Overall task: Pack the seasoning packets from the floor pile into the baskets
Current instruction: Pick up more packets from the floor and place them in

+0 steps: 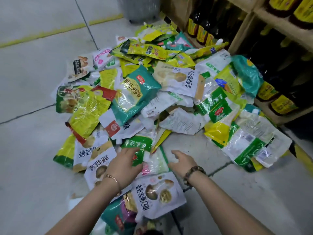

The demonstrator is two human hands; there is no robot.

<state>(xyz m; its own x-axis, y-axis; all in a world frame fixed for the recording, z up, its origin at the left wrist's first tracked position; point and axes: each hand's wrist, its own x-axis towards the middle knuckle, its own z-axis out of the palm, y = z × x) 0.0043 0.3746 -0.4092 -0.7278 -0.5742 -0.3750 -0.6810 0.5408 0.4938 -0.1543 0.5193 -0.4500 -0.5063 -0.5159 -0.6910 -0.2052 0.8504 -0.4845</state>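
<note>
A large pile of seasoning packets (152, 92) in green, yellow, teal and white covers the floor. My left hand (125, 165) lies on a green and white packet (155, 161) at the pile's near edge, with its fingers curled over the packet's left side. My right hand (183, 161) is at the same packet's right edge, thumb above and fingers curled below it. A white mushroom packet (157, 194) lies just below both hands, between my forearms. No basket is clearly in view.
Wooden shelves (264, 12) with dark bottles (201, 31) run along the right, touching the pile. A grey bin (140, 9) stands at the top behind the pile. Pale tiled floor (33, 82) with a yellow line lies to the left.
</note>
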